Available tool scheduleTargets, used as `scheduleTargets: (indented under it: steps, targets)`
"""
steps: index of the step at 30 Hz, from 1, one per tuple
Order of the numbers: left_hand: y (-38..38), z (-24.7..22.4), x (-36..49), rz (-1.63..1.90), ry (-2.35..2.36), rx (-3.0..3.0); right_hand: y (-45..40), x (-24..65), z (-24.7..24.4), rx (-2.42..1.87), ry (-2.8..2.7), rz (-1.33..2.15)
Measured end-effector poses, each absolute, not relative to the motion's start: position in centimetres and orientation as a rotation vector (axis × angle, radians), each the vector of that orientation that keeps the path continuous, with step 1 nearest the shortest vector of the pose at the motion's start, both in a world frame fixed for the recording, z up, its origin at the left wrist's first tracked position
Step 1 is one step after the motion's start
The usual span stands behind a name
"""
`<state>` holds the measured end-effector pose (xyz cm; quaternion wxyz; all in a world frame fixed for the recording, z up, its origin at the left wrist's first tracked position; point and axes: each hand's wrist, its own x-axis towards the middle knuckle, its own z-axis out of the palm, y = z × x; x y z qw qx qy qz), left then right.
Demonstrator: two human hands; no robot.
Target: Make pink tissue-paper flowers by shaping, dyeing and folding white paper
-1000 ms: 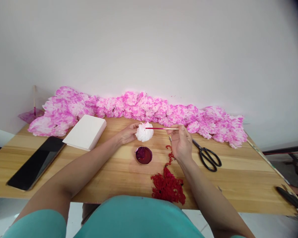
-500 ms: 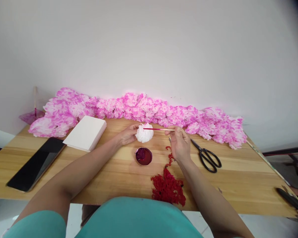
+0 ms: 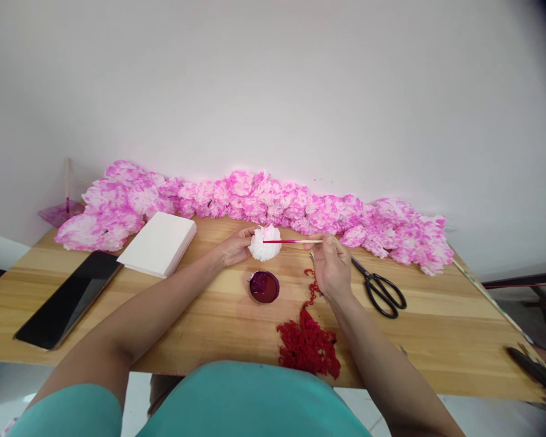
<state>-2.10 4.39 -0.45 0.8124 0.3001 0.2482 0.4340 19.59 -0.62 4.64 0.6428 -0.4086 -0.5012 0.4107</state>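
Note:
My left hand (image 3: 237,247) is closed on the left side of a white paper flower (image 3: 264,250), holding it just above the table. A faint pink tint shows on the flower's upper petals. My right hand (image 3: 333,262) pinches a thin wooden stick (image 3: 293,241) whose left half is stained dark red. The stick lies level, its tip over the middle of the flower. Below the flower sits a small round dish (image 3: 264,287) of dark red dye with a dark purple lump in it. Red yarn (image 3: 308,343) lies tangled beside my right forearm.
Pink-and-white paper flowers (image 3: 255,197) line the wall along the table's back. A stack of white paper (image 3: 157,243) and a black phone (image 3: 68,300) lie at left. Black-handled scissors (image 3: 382,294) rest right of my right hand. A stick (image 3: 67,185) stands at far left.
The stick's tip has shifted slightly down and toward the flower's middle. Faint pink now shows on the upper petals. Both hands keep their hold.

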Motion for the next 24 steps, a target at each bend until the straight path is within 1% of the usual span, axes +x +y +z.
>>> scheduleTargets:
  steps: [5, 11, 17, 20, 24]
  targets:
    - [4.5, -0.6, -2.1, 0.932, 0.543, 0.652, -0.4, 19.7, 4.1, -1.008, -1.209, 0.855]
    - [4.5, -0.6, -2.1, 0.936, 0.535, 0.644, -0.5, 19.5, 5.0, -0.851, -1.076, 0.979]
    - [4.5, -0.5, -2.0, 0.945, 0.553, 0.600, -0.7, 19.5, 5.3, -0.834, -1.070, 1.005]
    - [4.4, -0.5, -2.0, 0.950, 0.549, 0.599, -0.8, 19.6, 4.8, -0.865, -1.147, 0.961]
    - [4.4, -0.4, -2.0, 0.952, 0.535, 0.605, -1.0, 19.8, 4.3, -1.016, -1.322, 0.819]
